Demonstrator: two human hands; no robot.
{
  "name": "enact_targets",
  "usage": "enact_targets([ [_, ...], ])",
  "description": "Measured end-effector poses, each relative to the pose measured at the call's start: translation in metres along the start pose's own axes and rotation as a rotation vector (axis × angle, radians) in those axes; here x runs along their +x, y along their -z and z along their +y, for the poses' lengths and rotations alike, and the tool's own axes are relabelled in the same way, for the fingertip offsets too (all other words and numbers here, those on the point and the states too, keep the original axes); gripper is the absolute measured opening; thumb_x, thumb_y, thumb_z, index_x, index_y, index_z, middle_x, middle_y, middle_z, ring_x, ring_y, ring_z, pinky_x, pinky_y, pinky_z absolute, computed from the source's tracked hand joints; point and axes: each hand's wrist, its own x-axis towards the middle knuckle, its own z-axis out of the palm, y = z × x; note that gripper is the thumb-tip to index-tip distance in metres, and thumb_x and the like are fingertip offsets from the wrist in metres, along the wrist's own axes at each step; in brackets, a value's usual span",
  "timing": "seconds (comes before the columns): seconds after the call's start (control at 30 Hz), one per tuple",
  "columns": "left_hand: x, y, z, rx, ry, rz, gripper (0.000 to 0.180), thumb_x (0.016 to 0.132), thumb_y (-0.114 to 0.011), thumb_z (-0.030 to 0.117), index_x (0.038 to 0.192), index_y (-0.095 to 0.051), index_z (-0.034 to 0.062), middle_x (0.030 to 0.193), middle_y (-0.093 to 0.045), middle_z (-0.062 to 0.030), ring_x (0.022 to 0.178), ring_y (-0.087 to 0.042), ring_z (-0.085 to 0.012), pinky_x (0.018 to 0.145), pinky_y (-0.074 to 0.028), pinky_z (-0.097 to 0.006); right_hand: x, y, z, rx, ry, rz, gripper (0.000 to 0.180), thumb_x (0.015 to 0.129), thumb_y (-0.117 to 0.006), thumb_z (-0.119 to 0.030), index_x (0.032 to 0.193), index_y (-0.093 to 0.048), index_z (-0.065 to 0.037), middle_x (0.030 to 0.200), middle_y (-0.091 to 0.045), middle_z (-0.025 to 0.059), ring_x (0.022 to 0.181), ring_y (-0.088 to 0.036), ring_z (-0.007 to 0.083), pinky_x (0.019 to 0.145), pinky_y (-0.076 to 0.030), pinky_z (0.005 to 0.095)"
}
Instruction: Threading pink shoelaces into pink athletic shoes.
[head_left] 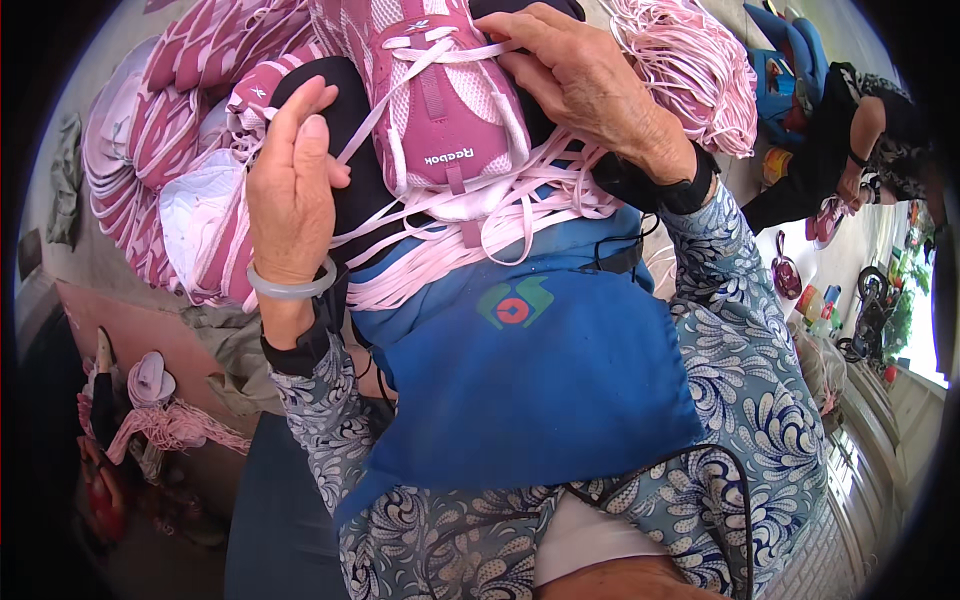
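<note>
A dark-pink and white mesh shoe upper lies over my lap, its toe end toward me. A pale pink shoelace crosses its tongue. On the right, my right hand pinches one end of this lace between thumb and fingers. The other end runs straight down to the left, to the fingers of my left hand. These fingers are held close together around it, partly hiding the lace there. A bundle of loose pink laces lies across my lap, below the upper.
Stacked pink shoe uppers stand at the left. A thick heap of pink laces is at the upper right. My blue apron covers my lap. Another person sits at the right, holding a pink piece. More laces lie at the lower left.
</note>
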Motion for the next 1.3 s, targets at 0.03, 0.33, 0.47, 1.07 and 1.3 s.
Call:
enact_targets([
  [0.03,0.007,-0.008,0.004,0.124,0.009,-0.022,0.039,0.099,-0.040,0.025,0.125,-0.050,-0.0023,0.111,-0.062,-0.0112,0.062,-0.052,-0.0055,0.057,-0.042,-0.020,-0.002,-0.001,0.003,-0.058,0.100,0.074,0.025,0.089,-0.060,-0.017,0.111,-0.059,-0.005,0.070,-0.056,0.0050,0.060,-0.057,0.0169,0.053,-0.046,0.0275],
  [0.33,0.021,-0.007,0.029,0.087,0.166,-0.232,0.022,0.095,-0.052,0.022,0.095,-0.058,0.0016,0.065,-0.053,-0.0004,0.053,-0.048,-0.0050,0.047,-0.037,-0.020,-0.023,0.033,0.016,0.124,-0.125,-0.072,0.019,0.086,-0.060,-0.019,0.090,-0.065,-0.001,0.079,-0.063,0.0150,0.075,-0.062,0.0325,0.068,-0.049,0.0393],
  [0.47,0.013,-0.007,0.031,0.035,0.255,-0.269,0.019,0.091,-0.059,0.022,0.095,-0.054,0.0040,0.071,-0.049,0.0038,0.057,-0.041,-0.0024,0.049,-0.032,-0.017,-0.022,0.044,0.028,0.078,-0.204,-0.080,0.022,0.087,-0.058,-0.023,0.087,-0.065,-0.002,0.078,-0.063,0.0167,0.072,-0.060,0.0358,0.066,-0.048,0.0400],
  [1.07,0.020,0.000,0.004,0.599,-0.474,0.083,0.019,0.094,-0.053,0.014,0.108,-0.060,0.0025,0.095,-0.065,-0.0082,0.075,-0.061,-0.0140,0.062,-0.046,-0.028,-0.015,0.041,0.049,0.045,-0.442,0.152,0.014,0.086,-0.059,-0.013,0.085,-0.063,0.001,0.071,-0.057,0.0069,0.062,-0.052,0.0137,0.057,-0.042,0.0277],
  [1.3,-0.024,0.006,0.011,-0.148,-0.073,0.260,0.030,0.099,-0.041,0.018,0.121,-0.050,-0.0017,0.104,-0.064,-0.0138,0.048,-0.035,0.0015,0.041,-0.031,-0.015,-0.042,0.035,0.002,0.084,0.051,-0.230,0.020,0.082,-0.064,-0.019,0.096,-0.066,-0.006,0.087,-0.057,0.0091,0.077,-0.062,0.0268,0.064,-0.049,0.0361],
])
